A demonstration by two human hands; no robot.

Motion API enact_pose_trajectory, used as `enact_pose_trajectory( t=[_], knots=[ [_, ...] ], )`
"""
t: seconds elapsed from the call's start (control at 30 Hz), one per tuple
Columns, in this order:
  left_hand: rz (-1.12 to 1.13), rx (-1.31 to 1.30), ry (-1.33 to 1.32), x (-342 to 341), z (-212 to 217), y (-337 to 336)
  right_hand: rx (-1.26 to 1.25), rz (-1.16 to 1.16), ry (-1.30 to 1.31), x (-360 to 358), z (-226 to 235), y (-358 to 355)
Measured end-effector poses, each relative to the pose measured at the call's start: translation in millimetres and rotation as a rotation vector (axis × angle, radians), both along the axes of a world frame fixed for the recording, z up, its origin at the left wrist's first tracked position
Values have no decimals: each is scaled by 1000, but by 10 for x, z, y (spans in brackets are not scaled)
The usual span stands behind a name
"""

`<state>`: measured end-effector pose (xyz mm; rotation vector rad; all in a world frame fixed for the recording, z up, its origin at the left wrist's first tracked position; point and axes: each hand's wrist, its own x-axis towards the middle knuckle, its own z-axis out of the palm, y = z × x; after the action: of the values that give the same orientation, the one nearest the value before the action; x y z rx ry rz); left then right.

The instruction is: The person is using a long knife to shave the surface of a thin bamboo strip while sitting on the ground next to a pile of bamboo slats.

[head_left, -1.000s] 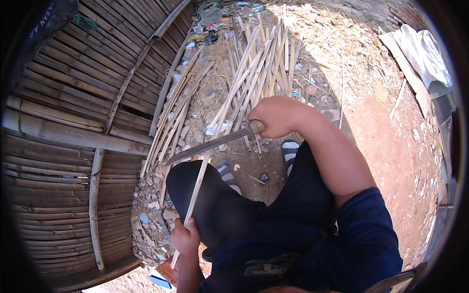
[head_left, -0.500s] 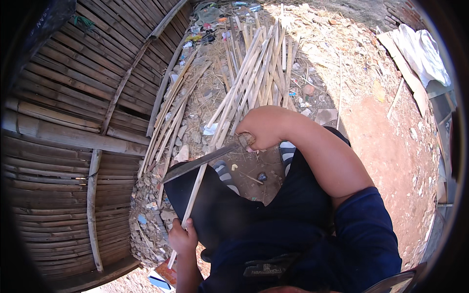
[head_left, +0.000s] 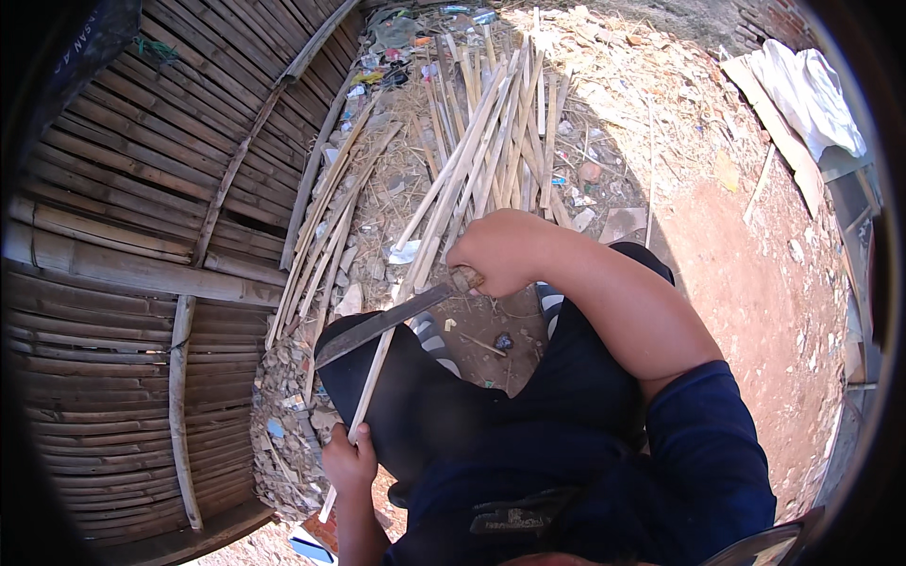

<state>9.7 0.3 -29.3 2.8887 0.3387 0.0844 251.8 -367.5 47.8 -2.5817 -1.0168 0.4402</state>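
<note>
My left hand [head_left: 349,462] is closed around the lower part of a thin, pale bamboo strip [head_left: 371,385], which slants up and away across my left thigh. My right hand [head_left: 500,253] grips the wooden handle of a machete [head_left: 385,327]. Its dark, flat blade points left and lies across the strip above my left knee, crossing near the strip's visible upper part. Whether the edge bites into the strip I cannot tell. Beyond my right hand is a heap of long split bamboo strips [head_left: 483,151] on the ground.
More strips [head_left: 326,231] lie along a bamboo slat wall [head_left: 123,311] on the left. Rubble, straw and litter cover the ground [head_left: 604,75]. A white cloth [head_left: 807,99] rests on a board at the far right. My sandalled feet [head_left: 431,340] are between my knees.
My right hand and the machete have shifted slightly left and nearer to me, and the blade sits a little lower over the strip. My left hand keeps its hold almost unmoved.
</note>
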Motion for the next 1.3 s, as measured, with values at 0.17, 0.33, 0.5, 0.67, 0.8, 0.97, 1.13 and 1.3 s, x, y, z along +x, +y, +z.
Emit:
enact_pose_trajectory(
  t=[0.17, 0.33, 0.5, 0.67, 0.8, 0.97, 1.13, 1.3],
  knots=[
    [5, 68, -25, 24, -47, 25, 204, -344, 109, 510, -93, -523],
    [-7, 44, -22, 32, -87, 58, 229, -414, -31, 578, -148, -650],
    [-3, -2, -4, 25, -22, -4, 104, -43, 30, 113, -68, -132],
    [-5, 0, -35, 15, -78, 36, 45, -72, 67, 198, 74, -292],
    [1, -12, -11, 51, -75, 65, 248, -472, -93, 561, -163, -798],
    [-11, -36, -37, 30, -106, 92, 131, -366, 49, 358, 113, -559],
    [-31, -43, -22, 50, -31, 33, -69, -18, 72, -19, 143, -119],
    [-4, -19, -58, 25, -104, 40, 113, -186, 134, 280, 138, -553]
  ],
)
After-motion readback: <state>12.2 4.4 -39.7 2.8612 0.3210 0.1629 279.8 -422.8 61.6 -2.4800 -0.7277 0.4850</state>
